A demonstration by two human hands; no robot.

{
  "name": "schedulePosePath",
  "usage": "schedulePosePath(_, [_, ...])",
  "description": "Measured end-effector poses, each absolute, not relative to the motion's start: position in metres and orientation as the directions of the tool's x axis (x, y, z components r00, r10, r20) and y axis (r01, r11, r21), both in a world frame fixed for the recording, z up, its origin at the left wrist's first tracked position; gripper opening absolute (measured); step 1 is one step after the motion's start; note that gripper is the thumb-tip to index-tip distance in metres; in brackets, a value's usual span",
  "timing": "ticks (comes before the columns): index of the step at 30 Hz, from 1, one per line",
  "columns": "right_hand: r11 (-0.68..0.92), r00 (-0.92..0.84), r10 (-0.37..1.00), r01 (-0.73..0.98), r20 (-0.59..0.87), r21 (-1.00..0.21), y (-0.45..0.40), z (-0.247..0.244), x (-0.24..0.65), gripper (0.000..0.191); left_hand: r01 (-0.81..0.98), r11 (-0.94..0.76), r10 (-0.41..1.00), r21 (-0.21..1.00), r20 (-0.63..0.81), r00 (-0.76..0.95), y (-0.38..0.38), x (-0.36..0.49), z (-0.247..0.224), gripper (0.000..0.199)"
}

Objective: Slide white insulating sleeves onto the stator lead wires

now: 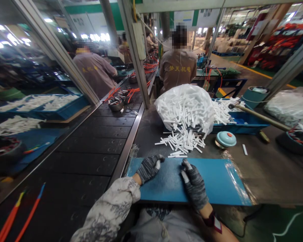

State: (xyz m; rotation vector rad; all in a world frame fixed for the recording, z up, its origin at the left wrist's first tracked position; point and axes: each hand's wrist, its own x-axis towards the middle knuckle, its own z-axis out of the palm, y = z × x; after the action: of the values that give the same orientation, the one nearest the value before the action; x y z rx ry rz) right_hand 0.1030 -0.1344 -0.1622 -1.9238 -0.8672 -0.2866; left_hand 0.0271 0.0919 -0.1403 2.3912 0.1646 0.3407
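My left hand [149,168], in a grey knitted glove with pale fingertips, hovers over or rests on the left part of a blue mat [214,178]. Its fingers are loosely bent and the thumb is a little apart, with nothing visible in them. Across the mat, my right hand [195,184] wears a matching glove. Its index finger and thumb point forward, slightly separated, holding nothing that shows. Just beyond the mat lies a loose pile of short white tubes [185,141], spilling from a clear plastic bag [184,104] full of them.
A light-blue round container [226,138] and a single white tube [244,149] lie to the right. Behind is a blue bin [249,128]. On the left runs a dark slatted conveyor [91,144] carrying wired motor stators [115,103]. Two co-workers [178,67] sit ahead.
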Motion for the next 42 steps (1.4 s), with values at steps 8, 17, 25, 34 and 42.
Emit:
schedulePosePath(8, [-0.277, 0.792, 0.417, 0.577, 0.445, -0.768, -0.135, -0.157, 0.099, 0.050, 0.016, -0.735, 0.161, 0.678, 0.152, 0.975, 0.092, 0.026, -0.136, 0.032])
schedulePosePath(17, [-0.293, 0.842, 0.389, 0.497, 0.373, -0.817, -0.135, -0.158, 0.097, 0.062, 0.127, -0.775, 0.276, 0.619, 0.151, 0.949, 0.088, 0.029, -0.140, 0.021])
schedulePosePath(25, [-0.345, 0.822, 0.401, 0.545, 0.405, -0.764, -0.135, -0.162, 0.097, 0.069, 0.110, -0.742, 0.263, 0.662, 0.136, 0.955, 0.089, 0.026, -0.140, 0.016])
schedulePosePath(34, [-0.327, 0.773, 0.435, 0.614, 0.462, -0.719, -0.132, -0.160, 0.097, 0.075, 0.150, -0.737, 0.288, 0.660, 0.104, 0.952, 0.089, 0.028, -0.140, 0.022])
schedulePosePath(42, [-0.316, 0.772, 0.423, 0.617, 0.475, -0.721, -0.131, -0.160, 0.099, 0.060, 0.141, -0.776, 0.255, 0.615, 0.102, 0.962, 0.085, 0.026, -0.130, 0.019])
